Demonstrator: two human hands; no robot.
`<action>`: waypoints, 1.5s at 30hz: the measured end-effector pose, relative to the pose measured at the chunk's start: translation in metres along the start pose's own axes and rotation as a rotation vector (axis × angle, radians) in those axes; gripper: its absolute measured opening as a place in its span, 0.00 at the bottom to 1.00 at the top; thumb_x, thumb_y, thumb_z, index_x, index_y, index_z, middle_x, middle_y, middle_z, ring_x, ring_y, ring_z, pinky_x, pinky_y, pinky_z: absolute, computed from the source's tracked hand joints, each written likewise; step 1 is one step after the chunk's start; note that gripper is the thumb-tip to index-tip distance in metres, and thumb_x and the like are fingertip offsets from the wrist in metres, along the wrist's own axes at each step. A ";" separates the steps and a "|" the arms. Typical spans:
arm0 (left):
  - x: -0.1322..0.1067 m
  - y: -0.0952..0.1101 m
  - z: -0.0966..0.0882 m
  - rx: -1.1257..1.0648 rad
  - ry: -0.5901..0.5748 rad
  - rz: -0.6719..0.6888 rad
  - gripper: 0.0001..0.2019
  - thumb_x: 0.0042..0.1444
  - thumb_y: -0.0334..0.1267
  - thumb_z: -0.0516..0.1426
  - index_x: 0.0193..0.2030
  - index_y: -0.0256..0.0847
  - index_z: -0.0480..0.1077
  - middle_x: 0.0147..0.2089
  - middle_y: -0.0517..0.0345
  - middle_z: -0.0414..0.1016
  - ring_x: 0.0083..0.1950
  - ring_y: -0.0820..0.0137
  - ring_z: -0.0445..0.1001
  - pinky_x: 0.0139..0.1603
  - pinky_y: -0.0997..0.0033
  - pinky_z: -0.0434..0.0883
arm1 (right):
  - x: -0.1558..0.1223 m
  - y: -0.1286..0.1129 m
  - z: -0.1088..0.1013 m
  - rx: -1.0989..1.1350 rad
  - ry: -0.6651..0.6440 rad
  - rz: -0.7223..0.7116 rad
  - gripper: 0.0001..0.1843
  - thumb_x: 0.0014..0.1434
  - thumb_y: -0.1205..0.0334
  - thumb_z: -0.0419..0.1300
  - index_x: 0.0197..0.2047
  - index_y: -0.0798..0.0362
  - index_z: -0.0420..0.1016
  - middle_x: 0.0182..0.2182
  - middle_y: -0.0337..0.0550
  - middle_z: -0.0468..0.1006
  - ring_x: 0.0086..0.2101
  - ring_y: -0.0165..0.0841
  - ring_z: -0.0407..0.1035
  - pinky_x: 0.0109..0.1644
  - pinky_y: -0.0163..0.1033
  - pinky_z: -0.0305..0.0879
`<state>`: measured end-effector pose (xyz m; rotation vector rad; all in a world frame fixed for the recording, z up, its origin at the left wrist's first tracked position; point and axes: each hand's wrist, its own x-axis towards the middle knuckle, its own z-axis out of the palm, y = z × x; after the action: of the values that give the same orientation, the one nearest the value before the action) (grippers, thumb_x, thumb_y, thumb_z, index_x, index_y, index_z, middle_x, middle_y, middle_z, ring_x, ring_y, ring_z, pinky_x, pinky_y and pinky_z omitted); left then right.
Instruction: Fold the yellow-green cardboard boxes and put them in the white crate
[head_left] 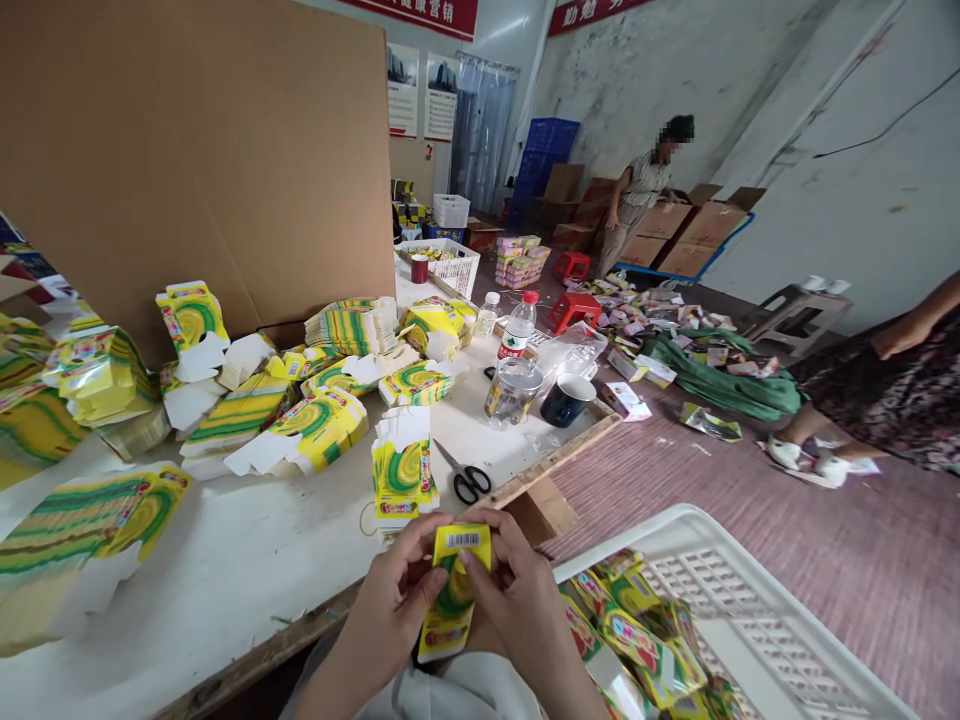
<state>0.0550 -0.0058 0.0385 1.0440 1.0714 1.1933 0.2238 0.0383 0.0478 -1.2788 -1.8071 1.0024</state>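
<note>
A small yellow and green printed carton [454,595] with a barcode near its top edge is held upright over my lap. My left hand [401,590] grips its left side, and my right hand [517,590] grips its right side with the thumb on the front face. Just beyond my hands, a stack of flat cartons [405,465] lies at the table edge. Black-handled scissors [469,480] rest beside that stack, and a thin rubber band [367,518] lies to its left.
Bundles of flat cartons [255,410] cover the table's left and back. A clear jar [512,392], a dark mug [568,400] and a bottle [517,325] stand at the right. A white basket [739,570] holds cartons. Two people [641,195] stand beyond.
</note>
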 end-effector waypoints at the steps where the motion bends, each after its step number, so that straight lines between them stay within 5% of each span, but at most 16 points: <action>1: 0.000 0.001 0.000 -0.003 0.001 0.000 0.22 0.63 0.42 0.60 0.63 0.44 0.68 0.57 0.45 0.80 0.54 0.57 0.79 0.55 0.62 0.73 | 0.001 -0.002 0.000 -0.042 0.007 -0.006 0.14 0.63 0.59 0.58 0.51 0.52 0.73 0.19 0.31 0.69 0.20 0.31 0.65 0.24 0.33 0.59; 6: 0.001 0.003 0.002 -0.010 0.001 -0.009 0.23 0.62 0.44 0.61 0.63 0.44 0.67 0.56 0.45 0.81 0.54 0.57 0.79 0.53 0.64 0.74 | 0.001 -0.008 0.001 -0.078 0.011 -0.036 0.19 0.56 0.65 0.60 0.52 0.51 0.71 0.18 0.27 0.68 0.17 0.29 0.63 0.23 0.32 0.56; 12: 0.002 0.006 0.001 -0.042 0.026 -0.010 0.22 0.61 0.43 0.62 0.61 0.45 0.69 0.55 0.47 0.82 0.52 0.59 0.80 0.52 0.65 0.74 | 0.000 -0.003 -0.002 -0.009 0.018 -0.021 0.17 0.60 0.63 0.59 0.53 0.51 0.71 0.21 0.31 0.73 0.19 0.30 0.66 0.23 0.32 0.58; 18: 0.002 0.007 0.004 -0.164 0.054 -0.039 0.21 0.54 0.41 0.68 0.55 0.45 0.74 0.47 0.51 0.86 0.41 0.63 0.83 0.40 0.70 0.77 | 0.002 -0.005 -0.012 0.143 0.026 -0.094 0.12 0.65 0.56 0.60 0.47 0.52 0.79 0.35 0.44 0.81 0.30 0.34 0.74 0.31 0.34 0.68; 22: 0.002 0.002 0.013 -0.094 0.032 0.018 0.16 0.57 0.40 0.65 0.53 0.46 0.75 0.49 0.51 0.85 0.46 0.60 0.83 0.46 0.66 0.78 | -0.001 -0.004 -0.012 0.225 0.052 -0.067 0.11 0.64 0.54 0.61 0.42 0.51 0.79 0.37 0.46 0.82 0.36 0.38 0.77 0.37 0.36 0.72; 25: 0.009 0.002 0.004 0.202 0.154 0.199 0.14 0.62 0.39 0.60 0.55 0.47 0.75 0.56 0.49 0.81 0.58 0.57 0.79 0.60 0.56 0.74 | -0.006 0.007 -0.040 -0.078 0.207 -0.063 0.11 0.62 0.53 0.60 0.40 0.49 0.80 0.32 0.43 0.80 0.27 0.35 0.72 0.30 0.37 0.66; 28: 0.022 -0.001 -0.020 0.557 0.376 0.387 0.22 0.60 0.38 0.61 0.62 0.48 0.71 0.69 0.47 0.70 0.72 0.53 0.63 0.72 0.44 0.59 | -0.013 0.026 -0.084 -0.471 0.419 0.005 0.11 0.58 0.52 0.59 0.36 0.47 0.80 0.34 0.45 0.79 0.33 0.42 0.73 0.37 0.44 0.67; 31: 0.034 -0.013 -0.041 0.709 0.406 0.373 0.25 0.58 0.39 0.63 0.63 0.48 0.71 0.70 0.47 0.69 0.74 0.51 0.59 0.75 0.40 0.50 | -0.019 0.043 -0.108 -0.557 0.465 0.023 0.15 0.56 0.48 0.59 0.38 0.48 0.80 0.35 0.49 0.78 0.34 0.46 0.72 0.38 0.48 0.67; 34: 0.036 -0.024 -0.049 0.675 0.381 0.317 0.23 0.54 0.38 0.67 0.58 0.50 0.77 0.66 0.50 0.74 0.70 0.52 0.67 0.75 0.44 0.53 | -0.020 0.048 -0.092 -0.382 0.367 0.040 0.15 0.59 0.46 0.60 0.38 0.48 0.79 0.30 0.45 0.78 0.27 0.39 0.70 0.33 0.43 0.66; 38: 0.031 -0.026 -0.044 0.580 0.380 0.300 0.23 0.48 0.36 0.70 0.53 0.51 0.80 0.62 0.56 0.79 0.67 0.53 0.72 0.75 0.48 0.54 | -0.008 0.033 -0.041 -0.041 0.206 0.107 0.18 0.62 0.44 0.60 0.38 0.50 0.80 0.25 0.41 0.78 0.25 0.36 0.70 0.30 0.38 0.64; 42: 0.023 -0.017 -0.032 0.585 0.371 0.316 0.11 0.56 0.36 0.65 0.44 0.54 0.84 0.52 0.57 0.85 0.58 0.53 0.79 0.72 0.49 0.62 | 0.012 0.012 0.006 0.312 0.139 0.141 0.25 0.59 0.38 0.62 0.32 0.54 0.80 0.27 0.45 0.81 0.28 0.37 0.73 0.33 0.38 0.68; 45: 0.014 -0.012 -0.020 0.570 0.313 0.360 0.11 0.61 0.35 0.61 0.43 0.54 0.84 0.48 0.56 0.87 0.53 0.55 0.83 0.64 0.53 0.72 | 0.024 0.006 0.027 0.396 0.121 0.133 0.28 0.59 0.35 0.60 0.31 0.55 0.79 0.26 0.45 0.81 0.28 0.37 0.75 0.36 0.39 0.72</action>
<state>0.0388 0.0085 0.0216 1.5726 1.5717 1.4054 0.1966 0.0568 0.0328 -1.1905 -1.3611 1.2544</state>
